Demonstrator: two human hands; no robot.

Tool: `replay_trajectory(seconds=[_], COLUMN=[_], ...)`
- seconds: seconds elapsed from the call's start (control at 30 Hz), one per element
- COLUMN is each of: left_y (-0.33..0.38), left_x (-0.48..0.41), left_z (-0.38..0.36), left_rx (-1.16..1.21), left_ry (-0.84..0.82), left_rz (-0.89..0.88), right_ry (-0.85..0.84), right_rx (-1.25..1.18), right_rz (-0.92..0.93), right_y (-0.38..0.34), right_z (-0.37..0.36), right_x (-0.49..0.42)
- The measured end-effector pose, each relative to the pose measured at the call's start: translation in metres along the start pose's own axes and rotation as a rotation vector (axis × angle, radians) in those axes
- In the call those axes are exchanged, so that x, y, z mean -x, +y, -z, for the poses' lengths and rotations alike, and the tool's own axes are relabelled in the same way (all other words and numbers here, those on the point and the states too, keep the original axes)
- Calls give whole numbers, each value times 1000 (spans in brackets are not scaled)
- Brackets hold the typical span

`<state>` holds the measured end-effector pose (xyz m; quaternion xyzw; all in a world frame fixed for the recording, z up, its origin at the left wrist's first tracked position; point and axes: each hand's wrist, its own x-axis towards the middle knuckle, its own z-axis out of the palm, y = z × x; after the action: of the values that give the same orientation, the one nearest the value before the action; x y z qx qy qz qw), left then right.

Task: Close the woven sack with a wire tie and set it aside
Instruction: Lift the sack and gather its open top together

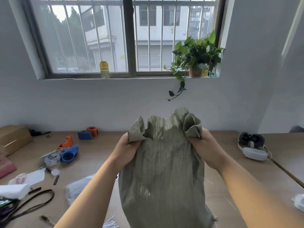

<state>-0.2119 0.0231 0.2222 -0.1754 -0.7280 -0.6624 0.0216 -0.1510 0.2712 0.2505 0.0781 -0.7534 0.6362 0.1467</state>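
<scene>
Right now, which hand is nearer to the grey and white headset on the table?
Right. The right hand grips the mouth of the sack left of the headset. The left hand grips the mouth's other side, with the sack between it and the headset.

Left grip (126,150) and right grip (205,145) clench the sack (162,175).

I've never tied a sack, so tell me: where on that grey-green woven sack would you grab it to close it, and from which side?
Probably around the neck, just under the ruffled mouth, coming from the sides. The grey-green woven sack is held upright, and the left hand and right hand each grip a bunch of its top edge there, so the cloth is partly gathered.
</scene>
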Motion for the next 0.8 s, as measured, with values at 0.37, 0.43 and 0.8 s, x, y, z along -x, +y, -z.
replay_trajectory(seconds=[0.37, 0.43, 0.8], left_y=[-2, 1, 8], left_x=[-7, -8, -13], left_z=[3, 6, -14], left_rx=[37, 30, 104], left_ry=[11, 33, 33], left_rz=[-44, -62, -64], right_ry=[28, 34, 110], right_rx=[-11, -23, -220], right_rz=[-72, -56, -80], right_y=[2, 0, 5], right_z=[7, 5, -24], right_x=[-5, -5, -14])
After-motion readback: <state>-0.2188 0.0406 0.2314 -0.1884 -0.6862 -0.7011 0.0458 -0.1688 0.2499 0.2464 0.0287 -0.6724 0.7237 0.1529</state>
